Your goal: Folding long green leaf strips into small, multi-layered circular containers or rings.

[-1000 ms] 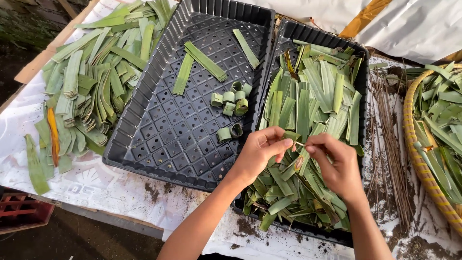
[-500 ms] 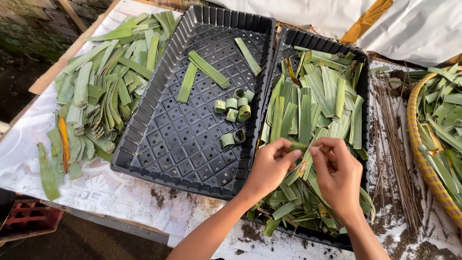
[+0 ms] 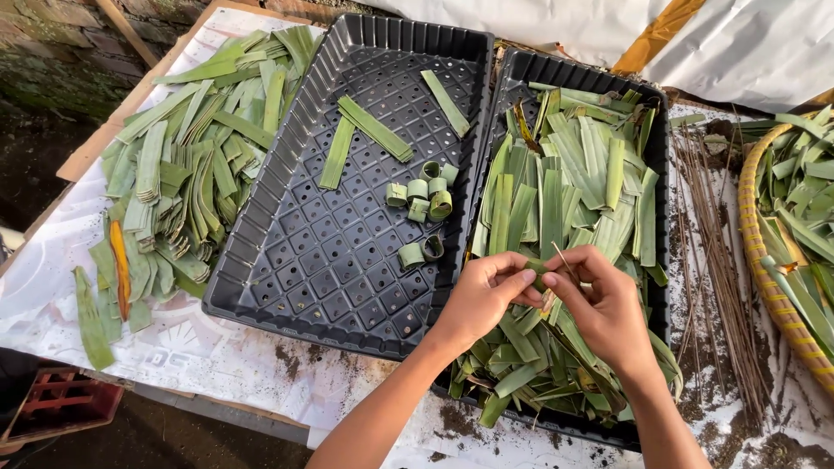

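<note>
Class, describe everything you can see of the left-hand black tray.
The black tray is rectangular, seemingly thin moulded plastic, with ribbed sloping walls and a gridded, holed floor. It lies flat on the white sheet, its side against a second tray. Inside lie three flat green leaf strips and several rolled leaf rings. Neither hand touches it.

Loose leaf strips (image 3: 187,174) on white sheet (image 3: 217,356), woven basket (image 3: 769,287) alongside.

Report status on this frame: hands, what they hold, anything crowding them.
Left hand pinching a rolled leaf strip. Right hand at the same strip, holding a thin stick. Both over the leaf-filled black tray. Nothing crowding them.
</note>
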